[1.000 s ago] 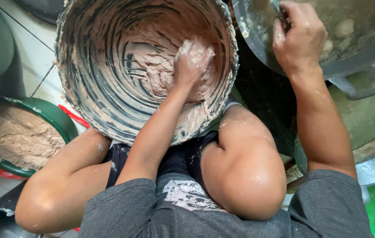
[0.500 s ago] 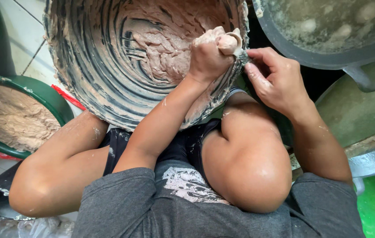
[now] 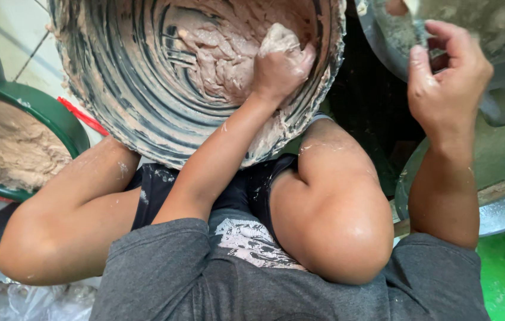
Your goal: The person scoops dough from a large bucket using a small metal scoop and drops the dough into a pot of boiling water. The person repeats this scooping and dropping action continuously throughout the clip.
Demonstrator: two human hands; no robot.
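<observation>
Pale floor tiles [image 3: 24, 44] lay behind the large smeared tub [image 3: 145, 113], which rested tilted between the person's knees. Inside it, the left hand [image 3: 279, 68] was clenched on a lump of brownish paste [image 3: 220, 59]. The right hand [image 3: 448, 77], fingers curled, gripped a small scraper [image 3: 417, 27] at the grey metal basin [image 3: 502, 41]. A green bowl [image 3: 56, 116] of paste sat left.

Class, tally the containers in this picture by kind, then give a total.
Paste-smeared bucket: 1
Green basin of paste: 1
Grey metal bowls, upper and lower: 2
Total: 4
</observation>
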